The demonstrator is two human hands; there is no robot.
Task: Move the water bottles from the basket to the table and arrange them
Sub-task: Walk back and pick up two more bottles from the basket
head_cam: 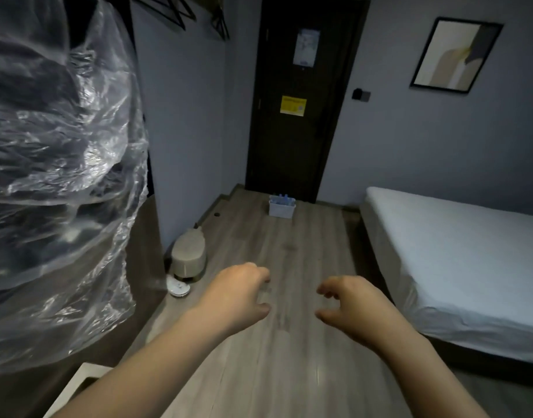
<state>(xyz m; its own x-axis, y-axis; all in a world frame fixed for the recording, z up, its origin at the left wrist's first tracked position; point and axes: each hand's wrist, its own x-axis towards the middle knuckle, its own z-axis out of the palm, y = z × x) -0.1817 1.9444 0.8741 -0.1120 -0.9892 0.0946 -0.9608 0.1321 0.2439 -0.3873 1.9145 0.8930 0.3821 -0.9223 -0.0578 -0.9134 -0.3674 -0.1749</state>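
A white basket [281,210] stands on the wooden floor far ahead, in front of a dark door. Several water bottles [282,200] with blue caps stick up out of it. My left hand [239,292] and my right hand [348,300] are stretched out in front of me above the floor, well short of the basket. Both hold nothing, and their fingers hang loosely curled. No table is clearly in view.
A bed with a white sheet [458,251] fills the right side. Clothes under clear plastic [57,176] hang at the left. A beige bin [189,256] and a small white object [178,287] sit by the left wall. The dark door [301,101] is shut.
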